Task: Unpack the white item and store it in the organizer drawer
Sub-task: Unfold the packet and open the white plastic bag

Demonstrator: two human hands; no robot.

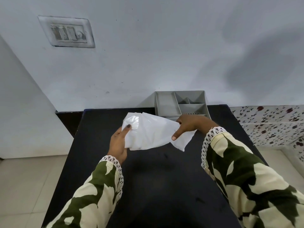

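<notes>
A white item in a thin plastic wrapper (pixel 151 131) is held above the black table (pixel 161 178), in the middle of the view. My left hand (pixel 119 142) grips its left end, thumb on top. Pinching the wrapper's right end is my right hand (pixel 189 125), whose fingers are closed on the plastic. A loose flap of the wrapper hangs down below the right hand. The grey organizer drawer (pixel 166 104) with several compartments stands at the table's far edge against the wall, just behind my right hand. Its compartments look empty.
A pale wall rises right behind the table, with a switch plate (pixel 67 32) high on the left. Tiled floor lies to the left. To the right is a floral-patterned surface (pixel 271 122).
</notes>
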